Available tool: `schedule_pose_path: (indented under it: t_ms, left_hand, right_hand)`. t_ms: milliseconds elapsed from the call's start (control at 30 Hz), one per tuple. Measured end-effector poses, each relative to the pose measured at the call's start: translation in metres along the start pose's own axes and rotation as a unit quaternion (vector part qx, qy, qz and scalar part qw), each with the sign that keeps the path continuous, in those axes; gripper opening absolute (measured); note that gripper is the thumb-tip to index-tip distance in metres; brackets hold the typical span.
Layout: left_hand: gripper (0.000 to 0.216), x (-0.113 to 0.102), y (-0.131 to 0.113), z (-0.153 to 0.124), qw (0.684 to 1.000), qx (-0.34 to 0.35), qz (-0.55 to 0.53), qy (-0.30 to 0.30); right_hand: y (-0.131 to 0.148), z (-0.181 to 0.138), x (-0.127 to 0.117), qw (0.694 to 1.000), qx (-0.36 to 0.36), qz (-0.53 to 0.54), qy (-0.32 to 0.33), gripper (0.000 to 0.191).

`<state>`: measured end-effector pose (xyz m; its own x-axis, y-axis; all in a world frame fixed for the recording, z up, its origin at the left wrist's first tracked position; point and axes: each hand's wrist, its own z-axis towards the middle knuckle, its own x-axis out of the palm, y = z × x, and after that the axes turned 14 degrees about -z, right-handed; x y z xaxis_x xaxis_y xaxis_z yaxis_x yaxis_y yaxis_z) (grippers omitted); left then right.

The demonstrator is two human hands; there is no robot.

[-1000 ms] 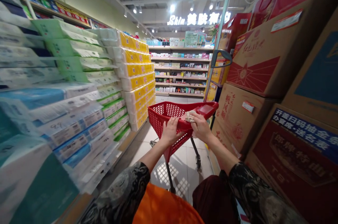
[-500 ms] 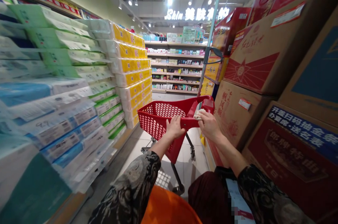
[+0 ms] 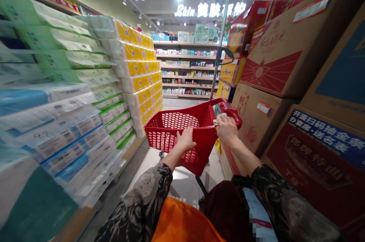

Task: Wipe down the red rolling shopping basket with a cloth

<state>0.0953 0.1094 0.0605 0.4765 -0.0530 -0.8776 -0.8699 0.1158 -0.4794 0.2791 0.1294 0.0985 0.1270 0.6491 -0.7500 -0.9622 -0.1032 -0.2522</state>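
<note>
A red plastic shopping cart (image 3: 176, 128) stands in the aisle right in front of me, its basket empty as far as I can see. My left hand (image 3: 186, 139) is curled over the near rim of the basket. My right hand (image 3: 227, 129) grips the cart's red handle at the right corner, with a small pale crumpled thing pinched under the fingers. Both forearms wear dark patterned sleeves.
Stacked tissue packs in green, blue and yellow (image 3: 85, 93) wall the left side. Large cardboard boxes (image 3: 285, 82) are piled close on the right. A metal pole (image 3: 219, 40) rises beyond the cart. Shelves of small goods (image 3: 188, 70) close the far end.
The cart has swung left and come closer, its basket now turned toward the tissue stacks. Both hands stayed on it; the view shifted slightly forward.
</note>
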Motion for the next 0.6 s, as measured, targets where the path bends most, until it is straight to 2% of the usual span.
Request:
schedule_pose_path:
  t_ms: [67, 167, 233, 300, 400, 467, 533, 600]
  left_hand:
    - [0.082, 0.003, 0.004, 0.000, 1.000, 0.005, 0.005, -0.001]
    - [0.083, 0.005, 0.012, -0.002, 1.000, -0.009, 0.023, -0.005]
    - [0.082, 0.004, 0.022, -0.004, 0.999, -0.025, 0.036, -0.003]
    - [0.083, 0.002, 0.033, -0.006, 0.998, -0.037, 0.045, -0.004]
    - [0.084, 0.000, 0.047, -0.008, 0.998, -0.040, 0.049, -0.010]
    - [0.081, 0.002, 0.050, -0.009, 0.998, -0.036, 0.044, -0.020]
    - [0.078, 0.003, 0.050, -0.011, 0.998, -0.029, 0.039, -0.031]
    - [0.078, 0.004, 0.048, -0.013, 0.998, -0.019, 0.043, -0.036]
  right_hand:
    - [0.008, -0.004, 0.005, 0.999, -0.031, 0.009, 0.006, 0.037]
    - [0.032, -0.011, 0.011, 0.991, -0.127, 0.034, 0.016, 0.037]
    - [0.037, -0.011, 0.013, 0.987, -0.152, 0.040, 0.022, 0.037]
    - [0.024, -0.006, 0.014, 0.992, -0.117, 0.030, 0.021, 0.037]
    - [-0.006, 0.002, 0.015, 1.000, -0.027, -0.005, 0.006, 0.037]
    - [-0.011, 0.003, 0.017, 1.000, -0.002, -0.017, -0.002, 0.037]
    - [0.006, 0.000, 0.019, 1.000, -0.029, -0.006, 0.008, 0.040]
    - [0.038, -0.004, 0.023, 0.996, -0.087, 0.020, 0.027, 0.041]
